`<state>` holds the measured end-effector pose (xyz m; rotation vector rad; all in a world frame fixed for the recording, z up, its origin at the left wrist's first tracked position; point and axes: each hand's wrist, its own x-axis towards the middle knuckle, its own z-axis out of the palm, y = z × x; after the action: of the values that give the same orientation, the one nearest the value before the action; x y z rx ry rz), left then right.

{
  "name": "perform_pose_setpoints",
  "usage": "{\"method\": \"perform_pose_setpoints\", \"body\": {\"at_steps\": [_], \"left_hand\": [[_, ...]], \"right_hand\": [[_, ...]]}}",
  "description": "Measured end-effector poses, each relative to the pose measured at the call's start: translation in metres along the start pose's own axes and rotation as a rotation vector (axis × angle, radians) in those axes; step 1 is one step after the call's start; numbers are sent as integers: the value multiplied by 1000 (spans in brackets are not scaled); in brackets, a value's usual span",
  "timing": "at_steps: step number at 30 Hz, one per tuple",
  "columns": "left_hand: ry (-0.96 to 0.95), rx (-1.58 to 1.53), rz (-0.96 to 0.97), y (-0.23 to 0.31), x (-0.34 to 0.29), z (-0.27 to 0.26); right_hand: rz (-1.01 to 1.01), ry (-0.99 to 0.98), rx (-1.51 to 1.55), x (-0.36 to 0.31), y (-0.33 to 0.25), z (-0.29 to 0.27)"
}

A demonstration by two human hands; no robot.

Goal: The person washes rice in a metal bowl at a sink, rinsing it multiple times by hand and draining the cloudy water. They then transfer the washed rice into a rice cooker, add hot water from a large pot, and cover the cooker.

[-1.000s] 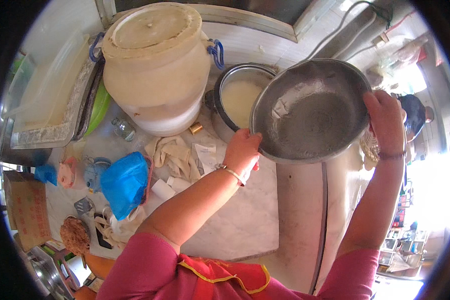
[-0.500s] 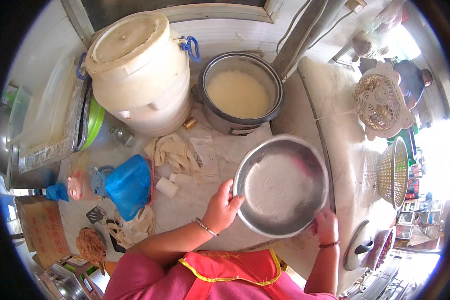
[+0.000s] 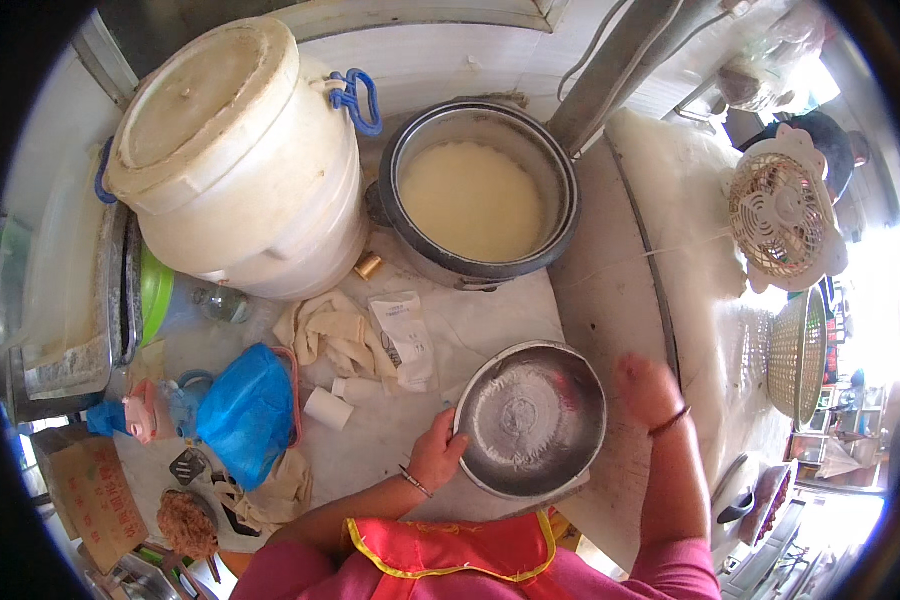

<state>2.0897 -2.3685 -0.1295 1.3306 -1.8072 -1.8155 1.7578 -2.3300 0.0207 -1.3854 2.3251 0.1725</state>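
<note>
My left hand (image 3: 438, 452) grips the left rim of a round metal basin (image 3: 582, 420), fingers and thumb closed on its edge. White powder (image 3: 526, 422) lies on the basin's bottom, thickest around the middle. Clear of the basin's right side, my right hand (image 3: 647, 388) is slightly blurred, its fingers curled in and nothing showing in them. Beyond the basin stands a deep round pot (image 3: 403, 215) with a dark rim, holding a pale, creamy mass (image 3: 470, 200).
A big white lidded barrel (image 3: 260, 200) with blue handles stands at the far left. Nearer are a crumpled cloth (image 3: 328, 328), a blue plastic bag (image 3: 248, 415) and a small white container (image 3: 327, 409). On the right are a fan (image 3: 782, 212) and a perforated basket (image 3: 798, 350).
The basin has come nearer my body and slightly left, still in my left hand. My right hand has left its rim and moved up and away. The view has shifted somewhat.
</note>
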Motion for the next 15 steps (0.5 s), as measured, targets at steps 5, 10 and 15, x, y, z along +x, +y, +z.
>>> {"method": "perform_pose_setpoints", "body": {"at_steps": [5,10,15], "left_hand": [[-58,-318,-135,-17,3,-10],[-15,-147,-85,-46,5,-17],[-89,-140,-114,-63,3,-20]], "right_hand": [[-525,404,166,129,-91,-89],[-241,93,-356,288,-152,-63],[83,-531,115,287,-173,-72]]}}
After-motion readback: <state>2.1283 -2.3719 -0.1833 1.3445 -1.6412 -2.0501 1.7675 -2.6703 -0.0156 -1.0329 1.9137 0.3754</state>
